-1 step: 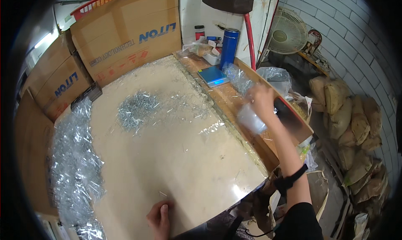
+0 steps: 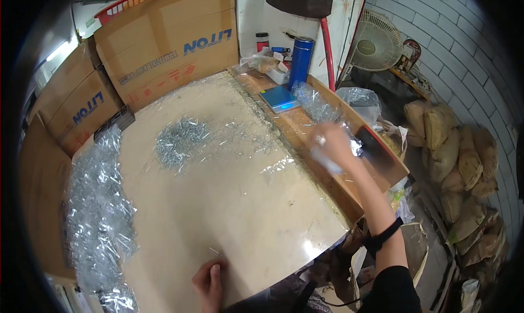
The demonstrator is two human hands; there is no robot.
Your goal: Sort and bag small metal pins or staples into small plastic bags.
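My right hand [image 2: 334, 144] is over the wooden tray on the right, smeared by motion. Its closed fingers grip a translucent, whitish plastic bag [image 2: 327, 163], blurred below the fingers. At the near edge of the tabletop rests my left hand [image 2: 208, 280], fingers curled and thumb pressed on top; what is inside them, if anything, is hidden. A couple of thin metal pins [image 2: 214, 252] lie just beyond its fingertips. Farther off, a heap of small silvery pins [image 2: 181, 141] sits on the pale tabletop [image 2: 218, 204], with more scattered to its right.
Many small clear packets of pins [image 2: 101, 209] line the left edge. Cardboard boxes [image 2: 169, 45] wall the back and left. A blue digital scale [image 2: 278, 98], a blue cylinder [image 2: 300, 62] and clear bags [image 2: 316, 104] occupy the wooden tray [image 2: 355, 114]. A fan [image 2: 375, 43] and sacks [image 2: 445, 141] stand right.
My right hand has shifted slightly left and down, and the plastic bag shows less below its fingers. My left hand stays in place.
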